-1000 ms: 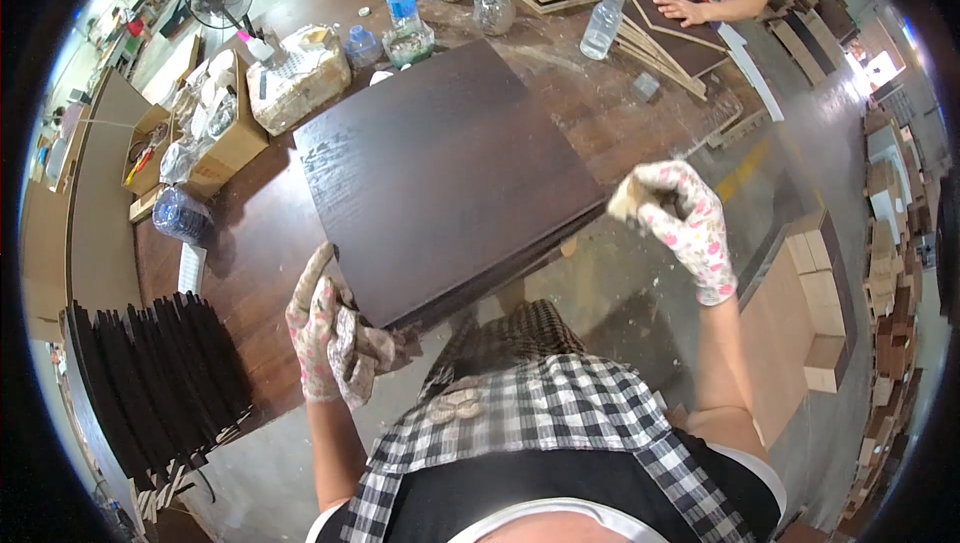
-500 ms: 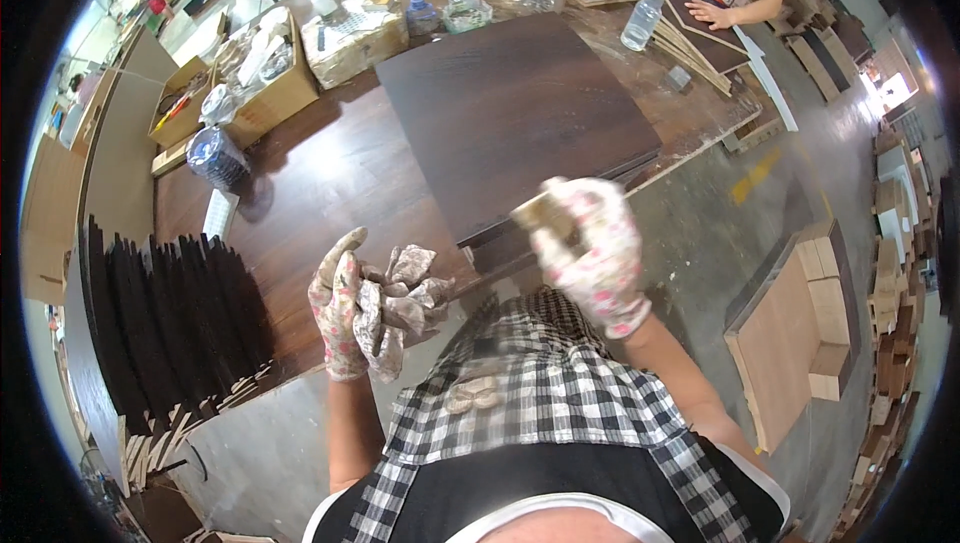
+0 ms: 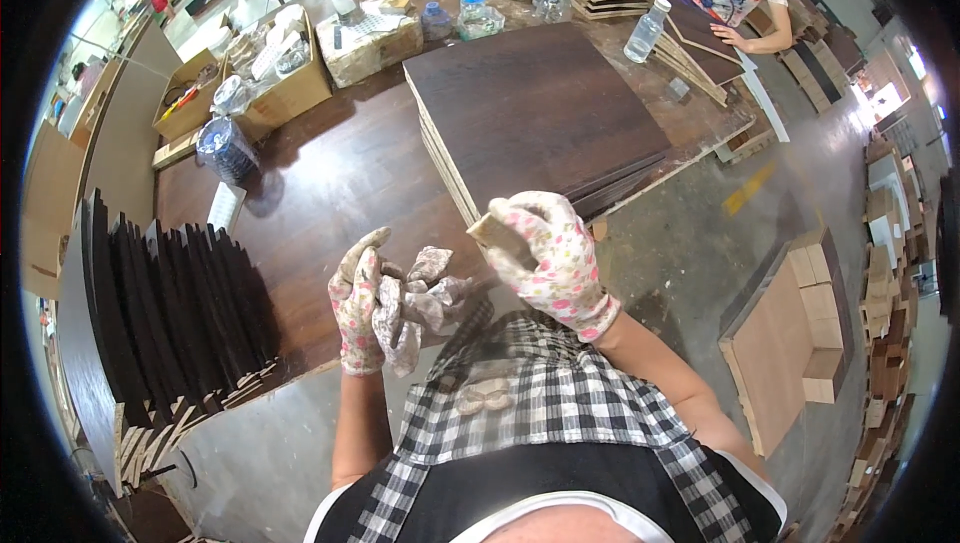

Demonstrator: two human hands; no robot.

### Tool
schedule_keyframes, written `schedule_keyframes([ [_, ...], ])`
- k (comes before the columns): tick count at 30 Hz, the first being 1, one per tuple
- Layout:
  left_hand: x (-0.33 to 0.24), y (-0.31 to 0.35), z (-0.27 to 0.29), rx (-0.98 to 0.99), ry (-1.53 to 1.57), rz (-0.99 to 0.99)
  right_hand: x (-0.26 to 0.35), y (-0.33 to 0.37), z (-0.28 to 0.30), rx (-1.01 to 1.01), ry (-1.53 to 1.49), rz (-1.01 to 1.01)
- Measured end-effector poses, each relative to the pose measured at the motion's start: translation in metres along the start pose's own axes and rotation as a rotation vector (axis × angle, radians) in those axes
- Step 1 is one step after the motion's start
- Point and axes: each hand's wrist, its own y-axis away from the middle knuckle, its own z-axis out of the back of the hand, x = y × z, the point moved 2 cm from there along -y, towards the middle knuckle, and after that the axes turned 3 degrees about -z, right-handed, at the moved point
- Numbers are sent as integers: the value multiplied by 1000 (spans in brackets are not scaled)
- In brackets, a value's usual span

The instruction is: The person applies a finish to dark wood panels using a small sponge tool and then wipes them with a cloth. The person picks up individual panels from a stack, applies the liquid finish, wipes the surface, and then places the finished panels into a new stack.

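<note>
My left hand (image 3: 357, 315), in a flower-patterned glove, grips a crumpled, stained rag (image 3: 425, 293) over the near edge of the table. In a matching glove, my right hand (image 3: 552, 261) pinches a small tan block (image 3: 488, 231) between thumb and fingers. That block is at the near left corner of a stack of dark brown wood panels (image 3: 535, 108); whether it touches the panels I cannot tell. Pale raw edges show along the stack's left side.
Many dark panels (image 3: 175, 303) stand on edge at the left. Behind are a cardboard box (image 3: 285, 108), a wrapped bundle (image 3: 370, 48) and water bottles (image 3: 648, 30). A co-worker's hand (image 3: 735, 40) rests by panels at the far right. An L-shaped wooden piece (image 3: 775, 353) is on the floor.
My right hand has moved left with the tan block, closer to the stack's near corner. My left hand, still gripping the rag, has shifted slightly right. The stack's pale left edges now show.
</note>
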Motion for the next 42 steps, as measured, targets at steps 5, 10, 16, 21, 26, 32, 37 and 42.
schedule_keyframes([
  [5, -1, -5, 0, -49, -24, -61, -58, 13, 55, -200, 214, -224],
  [10, -20, -18, -19, -158, -108, -109, -27, 3, 30, -8, 40, -1],
  [16, -70, -32, -40, -246, -163, -302, -127, 6, 124, -198, 356, -304],
  [21, -103, -67, -88, -312, -347, -547, -128, 2, 130, -101, 183, -239],
  [26, -114, -103, -151, -193, -83, -494, -194, 25, 187, -307, 395, -473],
  [32, -53, -188, -196, 370, -1241, -734, -222, 51, 206, -372, 119, -501],
  [37, -13, -231, -253, 521, -1183, -621, -246, 70, 189, -412, -214, -577],
  [42, -23, -139, -299, 790, -1186, -823, -244, 53, 189, -368, -286, -524],
])
